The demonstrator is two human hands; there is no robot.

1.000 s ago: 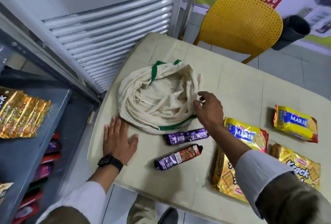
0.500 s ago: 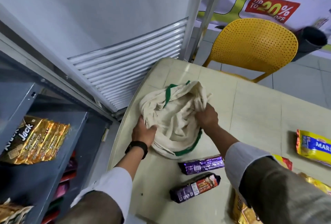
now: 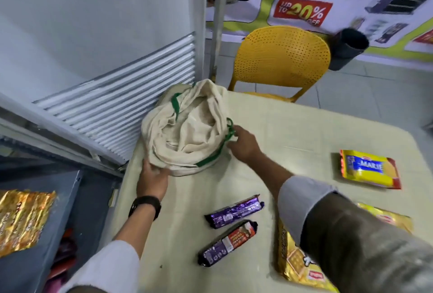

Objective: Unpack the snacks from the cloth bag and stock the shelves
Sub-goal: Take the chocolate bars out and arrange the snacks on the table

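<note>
The cream cloth bag (image 3: 187, 128) with green trim sits crumpled and open-mouthed at the table's far left corner, against the white slatted panel. My left hand (image 3: 152, 180) grips its near left edge. On the right rim, my right hand (image 3: 243, 145) holds it by the green handle. Two purple biscuit rolls (image 3: 234, 211) (image 3: 227, 243) lie on the table in front of me. A yellow Marie pack (image 3: 370, 168) lies far right. A gold cracker pack (image 3: 295, 264) is partly hidden under my right sleeve. What is inside the bag cannot be seen.
A grey shelf (image 3: 58, 199) stands low on the left with gold snack packs (image 3: 23, 220) on it and red packs below. A yellow chair (image 3: 281, 62) stands behind the beige table (image 3: 293, 133). Another yellow pack (image 3: 386, 218) peeks out past my right arm.
My left hand left the tabletop and took the bag's edge. Both hands slid the bag away toward the far left corner by the slatted panel.
</note>
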